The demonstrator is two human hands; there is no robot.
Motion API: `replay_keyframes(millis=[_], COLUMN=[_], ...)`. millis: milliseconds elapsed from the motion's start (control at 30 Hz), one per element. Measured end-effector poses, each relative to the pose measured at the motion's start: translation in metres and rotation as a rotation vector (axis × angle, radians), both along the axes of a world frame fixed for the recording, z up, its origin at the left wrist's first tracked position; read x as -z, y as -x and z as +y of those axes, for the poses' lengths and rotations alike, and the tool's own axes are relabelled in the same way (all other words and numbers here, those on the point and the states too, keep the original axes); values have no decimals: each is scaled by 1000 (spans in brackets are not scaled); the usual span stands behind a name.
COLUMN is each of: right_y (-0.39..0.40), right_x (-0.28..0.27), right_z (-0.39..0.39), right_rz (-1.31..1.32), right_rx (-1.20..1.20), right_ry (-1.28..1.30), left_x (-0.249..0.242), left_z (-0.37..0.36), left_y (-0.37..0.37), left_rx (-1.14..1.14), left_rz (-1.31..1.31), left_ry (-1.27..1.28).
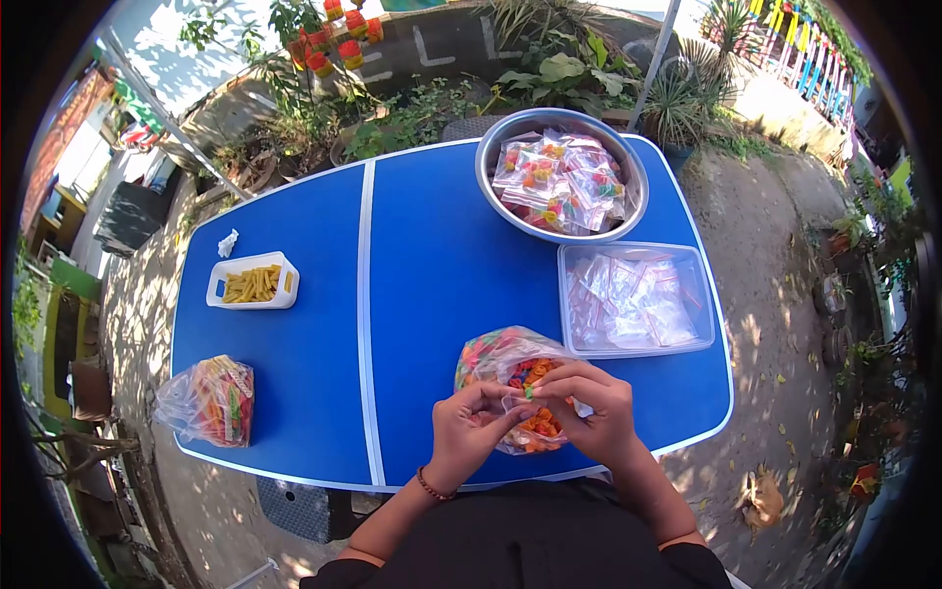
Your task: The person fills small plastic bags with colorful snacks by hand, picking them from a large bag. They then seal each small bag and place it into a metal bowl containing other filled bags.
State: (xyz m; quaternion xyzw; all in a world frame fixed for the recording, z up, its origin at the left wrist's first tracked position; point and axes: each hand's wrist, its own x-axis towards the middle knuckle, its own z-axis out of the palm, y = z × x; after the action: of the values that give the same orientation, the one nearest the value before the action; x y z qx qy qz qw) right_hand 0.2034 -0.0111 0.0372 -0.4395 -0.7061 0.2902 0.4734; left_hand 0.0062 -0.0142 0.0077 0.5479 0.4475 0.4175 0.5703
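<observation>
At the lower centre, the person's left hand [453, 432] pinches a small clear bag [512, 402]; the right hand [597, 407] pinches a green piece [529, 393] beside it. Below them sits an open bag of colourful pieces [510, 353]. A box of clear packets [638, 299] lies right of centre, near a metal bowl [562, 177] at the upper right.

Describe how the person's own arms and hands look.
The left hand has a dark reddish, beaded-looking bracelet at its wrist. The right hand shows no bracelet. Both forearms are bare, below short black sleeves. No gloves.
</observation>
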Motion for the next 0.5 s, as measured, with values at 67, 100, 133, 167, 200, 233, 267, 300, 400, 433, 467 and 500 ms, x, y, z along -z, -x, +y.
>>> replay_keyframes(millis=[67, 100, 133, 167, 200, 233, 267, 300, 400, 433, 467, 500], right_y=[-1, -1, 0, 0, -1, -2, -4, -6, -19, -27, -33, -35], right_x=[-1, -2, -3, -5, -7, -8, -9, -9, -10, -15, -20, -23], right_z=[2, 1, 0, 0, 0, 2, 2, 1, 0, 0, -1, -4], right_rz=[-105, -123, -141, -159, -156, -153, -150, -109, -103, -180, -256, -475], right_rx=[-65, -71, -78, -85, -104, -122, -140, -89, -55, -119, -181, -252], right_ry=[-72, -51, -30, -10, -2, 6, 15, 58, 235, 327, 419, 325], left_x=[-2, -3, -3, -4, -5, -5, -5, -5, -2, -1, -1, -2], left_z=[0, 0, 0, 1, 1, 2, 2, 1, 2, 2, 2, 2], left_y=[-1, -2, -2, -1, 0, 0, -1, -2, -2, -1, -1, -1], left_rx=[14, 18, 21, 42, 63, 85, 74, 63, 57, 61, 59, 58], left_rz=[-2, -7, -12, 11, 33, 56, 21, -13, -113, -146, -142, -138], left_ry=[-53, -54, -56, -66, -76, -85, -64, -43, 44, 78, 89, 100])
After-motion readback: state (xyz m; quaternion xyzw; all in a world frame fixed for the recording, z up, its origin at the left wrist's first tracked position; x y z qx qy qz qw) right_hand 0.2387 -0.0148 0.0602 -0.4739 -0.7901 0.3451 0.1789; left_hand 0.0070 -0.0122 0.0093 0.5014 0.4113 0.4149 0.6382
